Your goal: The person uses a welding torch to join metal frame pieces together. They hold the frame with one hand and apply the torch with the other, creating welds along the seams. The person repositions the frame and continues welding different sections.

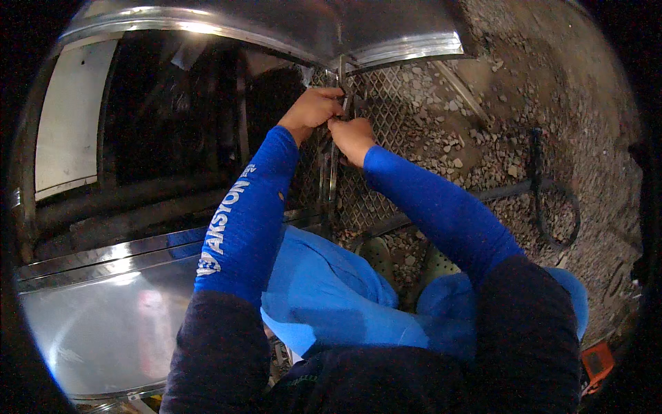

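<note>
Open metal frame and surroundings, as I view them remotely through the head camera. The frame, edged along its top by a bright metal rim [200,26], encloses a dark compartment [172,131] on the left. Within or beside this opening I see a white panel [72,127] at the far left, a slim upright bar [243,110], a small pale scrap [186,54] near the top and long dark bars [138,210] along the bottom; the deeper contents are too dark to tell. A polished metal panel [89,324] borders the lower side. At the inner corner stands a metal post [333,183], beneath the meeting of the upper sheets. My left hand [312,114] and right hand [353,140] come together at its upper part, hiding a stretch of it. The fingers of both are bent; I cannot tell whether they grasp the post or some smaller piece. To the right, diamond mesh [355,200] stands before loose gravel [448,90], on which lie a pale strip [465,93] and a dark hose [510,192]. Blue trousers [331,290] and green perforated shoes [378,259] occupy the foreground; an orange object [598,362] lies at the lower right.
</note>
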### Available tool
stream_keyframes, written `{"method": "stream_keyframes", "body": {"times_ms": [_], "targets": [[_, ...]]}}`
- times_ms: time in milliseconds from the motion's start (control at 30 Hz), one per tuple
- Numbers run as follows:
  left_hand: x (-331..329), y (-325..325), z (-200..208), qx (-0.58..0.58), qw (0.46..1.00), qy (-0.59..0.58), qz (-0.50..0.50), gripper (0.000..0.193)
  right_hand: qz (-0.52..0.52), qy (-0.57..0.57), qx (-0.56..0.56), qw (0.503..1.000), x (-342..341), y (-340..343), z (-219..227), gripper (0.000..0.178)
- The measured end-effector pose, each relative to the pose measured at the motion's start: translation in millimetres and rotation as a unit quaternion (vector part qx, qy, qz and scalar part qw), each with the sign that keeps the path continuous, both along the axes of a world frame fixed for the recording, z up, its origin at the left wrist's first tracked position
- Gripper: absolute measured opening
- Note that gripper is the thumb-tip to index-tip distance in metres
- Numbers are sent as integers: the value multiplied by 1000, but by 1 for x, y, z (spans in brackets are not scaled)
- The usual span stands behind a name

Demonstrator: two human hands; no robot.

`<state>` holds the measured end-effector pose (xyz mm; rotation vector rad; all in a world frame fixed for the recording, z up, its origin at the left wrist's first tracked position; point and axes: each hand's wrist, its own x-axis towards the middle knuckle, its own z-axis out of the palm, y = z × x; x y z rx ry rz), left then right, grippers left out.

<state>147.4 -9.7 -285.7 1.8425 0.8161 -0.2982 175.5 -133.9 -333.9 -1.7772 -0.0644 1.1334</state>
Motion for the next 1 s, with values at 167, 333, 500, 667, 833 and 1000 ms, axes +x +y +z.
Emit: {"method": "stream_keyframes", "body": {"times_ms": [167, 333, 500, 667, 833, 1000], "targets": [[-4, -24, 27, -95, 991, 94, -25, 79, 63, -61, -35, 995, 10, -14, 1, 57], [-30, -32, 32, -247, 959, 134, 17, 92, 155, -153, -48, 975, 17, -9, -12, 66], [-43, -30, 23, -346, 933, 82, 45, 85, 228, -254, 26, 939, 25, -5, -27, 74], [-52, -18, 18, -289, 954, 76, -10, 70, 302, -214, 20, 929, 33, -7, 4, 89], [-48, -1, 3, -204, 962, 151, -101, 39, 441, -205, -41, 873, 76, -42, 18, 101], [-54, -9, -9, -342, 931, 128, 19, 32, 616, -437, -108, 646, 205, -180, -16, 49]]}}
